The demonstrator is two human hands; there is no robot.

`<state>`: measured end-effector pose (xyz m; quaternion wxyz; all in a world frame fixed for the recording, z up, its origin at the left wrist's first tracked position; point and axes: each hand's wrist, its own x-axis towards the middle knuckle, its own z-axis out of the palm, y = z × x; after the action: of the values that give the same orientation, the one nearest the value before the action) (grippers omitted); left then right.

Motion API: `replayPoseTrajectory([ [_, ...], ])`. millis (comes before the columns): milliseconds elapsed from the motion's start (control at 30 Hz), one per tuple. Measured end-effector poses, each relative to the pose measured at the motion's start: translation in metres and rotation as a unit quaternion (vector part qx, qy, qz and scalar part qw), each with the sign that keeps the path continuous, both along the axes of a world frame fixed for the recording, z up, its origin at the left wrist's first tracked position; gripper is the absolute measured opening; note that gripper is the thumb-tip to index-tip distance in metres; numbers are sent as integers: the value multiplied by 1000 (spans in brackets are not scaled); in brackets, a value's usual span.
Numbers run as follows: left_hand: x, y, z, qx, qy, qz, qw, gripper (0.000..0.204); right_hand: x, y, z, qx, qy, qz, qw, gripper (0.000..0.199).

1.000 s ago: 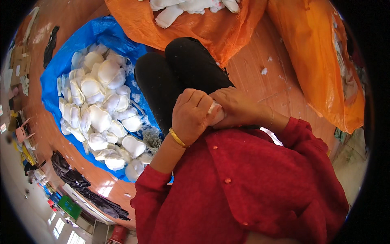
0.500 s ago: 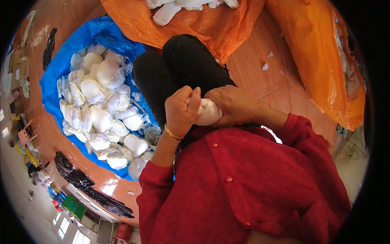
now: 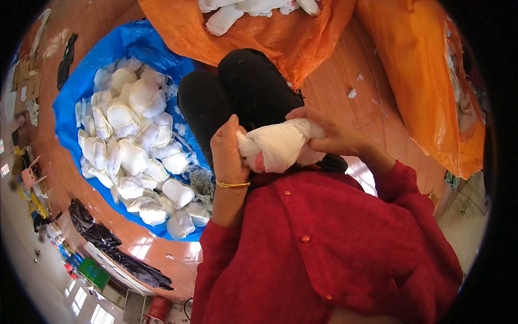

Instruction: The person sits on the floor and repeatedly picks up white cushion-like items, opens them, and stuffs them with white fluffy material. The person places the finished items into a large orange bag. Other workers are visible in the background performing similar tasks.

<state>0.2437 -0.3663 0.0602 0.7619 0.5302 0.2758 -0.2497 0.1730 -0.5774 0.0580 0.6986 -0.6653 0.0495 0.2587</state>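
Note:
Over my lap, a soft white cloth piece, plump in the middle with a small pink patch low on its left part, is stretched between both hands. My left hand grips its left end, thumb upward, with most fingers hidden behind. At the other end, my right hand pinches the gathered cloth between thumb and fingers. To the left, beside my knees, lies a heap of white padded pieces in a spread blue bag.
Beyond my knees an orange sack holds more white stuffed pieces. Another orange sack stands at the right. Black plastic sheeting and a green crate are at lower left. White fluff dots the reddish floor.
My hands have moved apart, the right one shifting rightward. The white cloth piece, mostly covered by my closed hands before, now shows stretched out between them.

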Motion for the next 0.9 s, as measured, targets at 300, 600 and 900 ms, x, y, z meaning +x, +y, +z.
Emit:
replayPoseTrajectory([
  [300,5,10,32,131,-135,-8,982,36,-1,25,27,-397,-290,-139,860,55],
  [600,-21,8,60,107,-134,-190,967,33,13,46,22,-417,-253,-56,871,30],
  [900,-41,15,68,43,-138,-303,942,28,14,35,0,-254,-304,47,917,32],
])
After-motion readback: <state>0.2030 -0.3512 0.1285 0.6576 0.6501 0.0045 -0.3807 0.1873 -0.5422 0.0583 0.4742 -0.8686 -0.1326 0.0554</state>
